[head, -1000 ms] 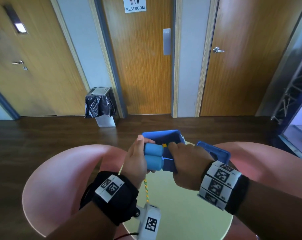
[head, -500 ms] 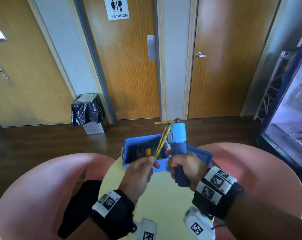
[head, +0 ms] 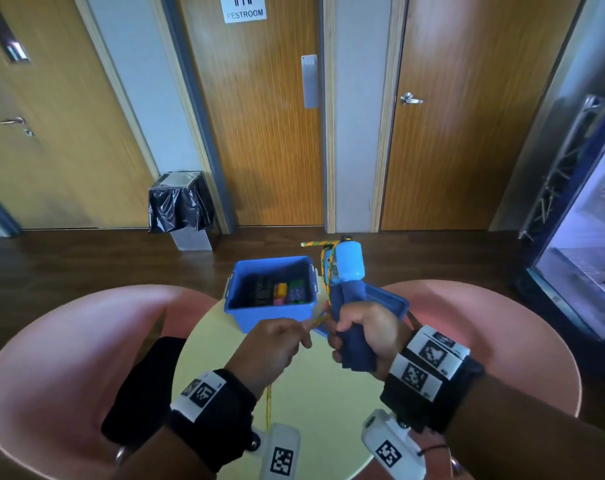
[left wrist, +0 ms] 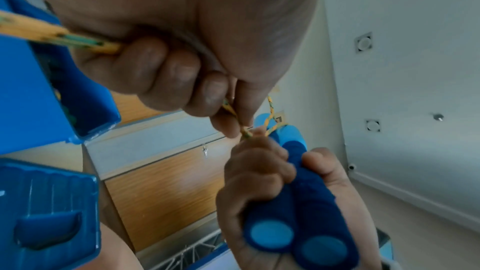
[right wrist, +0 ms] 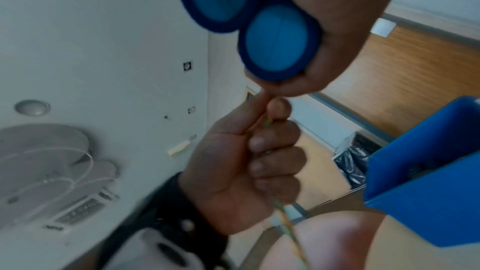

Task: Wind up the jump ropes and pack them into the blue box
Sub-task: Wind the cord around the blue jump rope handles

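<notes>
Since half a second earlier, the left hand had been drawn slightly lower along the rope, while the handles had been kept upright in much the same place. The two blue jump rope handles were gripped side by side in the right hand, fingers curled fully round the dark foam grips, with the light blue caps pointing up. The yellow and green patterned rope was seen looped beside the top of the handles and running down to the left hand, where it was pinched between thumb and curled fingers; from the right wrist view the rope was seen trailing out below that fist. The round handle ends were shown close to the camera. The open blue box was set on the pale yellow round surface, just beyond the hands, with dark, yellow, pink and green items lying inside. Its blue lid was seen behind the right hand. Pink chairs were placed on either side. A bin lined with a black bag was stood by the wooden restroom door.
</notes>
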`<state>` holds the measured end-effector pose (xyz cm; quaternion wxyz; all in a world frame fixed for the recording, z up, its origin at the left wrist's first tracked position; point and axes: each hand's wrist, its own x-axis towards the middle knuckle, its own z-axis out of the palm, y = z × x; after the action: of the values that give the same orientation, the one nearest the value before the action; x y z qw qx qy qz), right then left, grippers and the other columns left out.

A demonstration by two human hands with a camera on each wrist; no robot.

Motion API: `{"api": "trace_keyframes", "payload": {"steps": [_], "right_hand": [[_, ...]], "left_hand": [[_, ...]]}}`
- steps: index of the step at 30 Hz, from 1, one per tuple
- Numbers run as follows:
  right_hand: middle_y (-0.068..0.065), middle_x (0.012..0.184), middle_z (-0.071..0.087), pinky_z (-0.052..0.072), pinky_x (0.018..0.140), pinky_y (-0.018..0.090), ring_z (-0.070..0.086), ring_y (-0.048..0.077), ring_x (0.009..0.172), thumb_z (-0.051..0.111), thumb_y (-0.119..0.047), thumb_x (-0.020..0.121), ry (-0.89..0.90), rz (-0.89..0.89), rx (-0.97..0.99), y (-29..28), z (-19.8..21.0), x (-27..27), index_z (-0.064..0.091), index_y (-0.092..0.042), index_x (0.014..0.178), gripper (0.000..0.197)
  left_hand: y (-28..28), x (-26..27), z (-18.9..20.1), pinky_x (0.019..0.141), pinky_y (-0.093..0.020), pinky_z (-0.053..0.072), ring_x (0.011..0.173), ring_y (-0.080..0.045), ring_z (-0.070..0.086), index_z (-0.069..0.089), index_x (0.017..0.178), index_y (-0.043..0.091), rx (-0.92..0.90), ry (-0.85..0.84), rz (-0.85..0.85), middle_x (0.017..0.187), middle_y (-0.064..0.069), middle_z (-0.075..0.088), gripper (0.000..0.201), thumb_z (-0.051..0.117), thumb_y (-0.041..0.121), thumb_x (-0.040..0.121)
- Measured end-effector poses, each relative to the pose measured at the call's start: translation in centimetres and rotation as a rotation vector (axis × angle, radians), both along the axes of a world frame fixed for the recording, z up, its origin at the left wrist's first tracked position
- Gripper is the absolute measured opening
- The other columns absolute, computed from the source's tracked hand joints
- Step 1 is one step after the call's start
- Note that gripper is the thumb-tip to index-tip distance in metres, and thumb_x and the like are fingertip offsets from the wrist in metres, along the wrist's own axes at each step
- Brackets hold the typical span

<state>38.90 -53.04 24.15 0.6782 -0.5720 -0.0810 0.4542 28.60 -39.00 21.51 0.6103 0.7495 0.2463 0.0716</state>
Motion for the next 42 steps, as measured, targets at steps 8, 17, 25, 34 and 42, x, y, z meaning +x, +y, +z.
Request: {"api": "trace_keyframes", "payload": {"steps": [8,17,25,34,42], "right_hand": [[-0.006,0.075,0.047,0.041,0.061,0.026,0.052,0.016,0.071,0.053,-0.016,0.084,-1.245,0.328,-0.876,-1.8,-1.1,6.2,0.041,-0.019,0.081,0.013],[-0.005,0.096,0.061,0.056,0.077,0.038,0.064,0.021,0.091,0.063,-0.02,0.078,-1.416,0.39,-1.177,-1.7,-1.8,7.2,0.051,-0.021,0.111,0.035],[-0.001,0.091,0.057,0.044,0.076,0.035,0.064,0.026,0.094,0.061,-0.017,0.083,-1.762,0.717,-1.053,-2.2,-1.2,2.9,0.046,-0.02,0.102,0.024],[-0.003,0.094,0.059,0.051,0.078,0.035,0.063,0.025,0.084,0.061,-0.022,0.077,-1.842,0.774,-0.794,-5.0,3.1,-0.1,0.044,-0.022,0.098,0.027],[-0.007,0.092,0.058,0.054,0.078,0.036,0.061,0.019,0.082,0.057,-0.028,0.076,-1.654,0.645,-0.708,-5.5,4.1,-0.9,0.044,-0.026,0.095,0.023]], "left_hand": [[-1.1,-1.4,0.5,0.058,-0.02,0.037,0.06,-0.01,0.051,0.064,0.065,0.019,0.559,-0.042,-0.08,0.067,0.004,0.062,0.031,0.065,0.033,0.092],[-3.2,-0.5,3.5,0.062,-0.03,0.032,0.073,-0.01,0.049,0.059,0.082,0.03,1.172,0.081,-0.306,0.074,0.007,0.056,0.03,0.046,0.055,0.093],[-0.4,3.6,6.8,0.063,-0.031,0.039,0.074,-0.008,0.055,0.067,0.085,0.029,1.254,0.093,-0.448,0.077,0.01,0.061,0.027,0.054,0.052,0.093],[2.0,4.6,4.1,0.074,-0.012,0.046,0.078,0.005,0.063,0.071,0.079,0.035,0.684,0.022,-0.521,0.076,0.025,0.068,0.012,0.071,0.028,0.09],[0.7,3.3,2.8,0.059,-0.014,0.046,0.06,0.004,0.058,0.074,0.066,0.03,0.189,-0.198,-0.366,0.064,0.013,0.067,0.024,0.066,0.019,0.085]]}}
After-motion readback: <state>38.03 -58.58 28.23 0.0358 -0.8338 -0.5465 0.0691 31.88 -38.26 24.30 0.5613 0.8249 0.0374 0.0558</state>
